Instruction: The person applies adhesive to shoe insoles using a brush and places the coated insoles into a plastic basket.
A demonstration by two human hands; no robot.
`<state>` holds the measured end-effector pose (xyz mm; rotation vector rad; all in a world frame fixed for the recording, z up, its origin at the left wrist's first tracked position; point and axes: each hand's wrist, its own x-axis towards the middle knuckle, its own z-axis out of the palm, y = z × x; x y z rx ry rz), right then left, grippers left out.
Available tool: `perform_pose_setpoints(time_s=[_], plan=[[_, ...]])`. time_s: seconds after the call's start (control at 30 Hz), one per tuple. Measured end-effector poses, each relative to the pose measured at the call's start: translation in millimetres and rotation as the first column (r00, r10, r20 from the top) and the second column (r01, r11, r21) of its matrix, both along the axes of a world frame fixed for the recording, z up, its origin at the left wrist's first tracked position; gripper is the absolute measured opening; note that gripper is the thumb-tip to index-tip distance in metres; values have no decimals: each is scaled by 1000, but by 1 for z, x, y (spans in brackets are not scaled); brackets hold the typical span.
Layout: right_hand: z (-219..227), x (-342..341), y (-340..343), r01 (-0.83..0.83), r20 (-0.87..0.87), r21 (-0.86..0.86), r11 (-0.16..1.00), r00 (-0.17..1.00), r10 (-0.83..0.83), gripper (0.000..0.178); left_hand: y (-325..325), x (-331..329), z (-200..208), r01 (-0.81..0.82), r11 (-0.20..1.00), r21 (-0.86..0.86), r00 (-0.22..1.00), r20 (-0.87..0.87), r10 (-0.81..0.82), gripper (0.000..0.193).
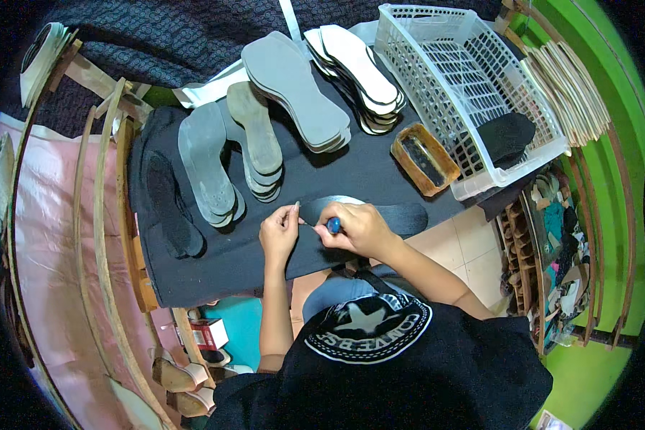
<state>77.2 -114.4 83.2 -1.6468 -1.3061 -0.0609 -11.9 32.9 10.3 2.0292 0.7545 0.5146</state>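
At the near edge of the dark cloth-covered table, my right hand (357, 228) is closed around a slim tool with a shiny blue end (333, 225); most of the tool is hidden in the fist. Beside it, apart by a small gap, my left hand (279, 226) is raised with thumb and forefinger pinched together. What they pinch, if anything, is too small to make out. A dark, smooth sole-shaped piece (407, 219) lies beneath and behind my right hand, partly covered by it, with a bright sheen on its far edge.
Stacks of grey insole shapes (294, 89), white ones (358, 64) and grey-green ones (254, 125) lie farther back. Black insoles (170, 208) are at the left. A wooden box (424, 159) stands beside a white plastic crate (437, 93). Wooden racks (100, 236) flank the table.
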Motion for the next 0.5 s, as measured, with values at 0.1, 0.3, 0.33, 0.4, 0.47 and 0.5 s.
perform_pose_setpoints(time_s=[0.1, 0.3, 0.33, 0.4, 0.47, 0.5], plan=[[0, 3, 4, 14, 41, 14, 1000, 999, -15, 18, 1, 1, 0, 11, 1000, 17, 999, -42, -10, 25], [0, 9, -21, 18, 71, -10, 1000, 997, -17, 20, 0, 1, -1, -13, 1000, -3, 999, -52, 13, 23], [0, 10, -29, 38, 70, -17, 999, 997, -36, 20, 0, 1, -1, -19, 1000, -7, 999, -51, 19, 23], [2, 13, -43, 75, 69, -42, 996, 995, -72, 20, 0, 0, 1, -22, 1000, 6, 996, -88, 22, 24], [2, 16, -54, 107, 43, -80, 991, 994, -104, 18, -1, -1, 3, -26, 1000, 10, 997, -79, 27, 24], [3, 17, -53, 106, 46, -81, 991, 994, -103, 18, -1, -1, 3, -24, 1000, 17, 997, -71, 25, 24]])
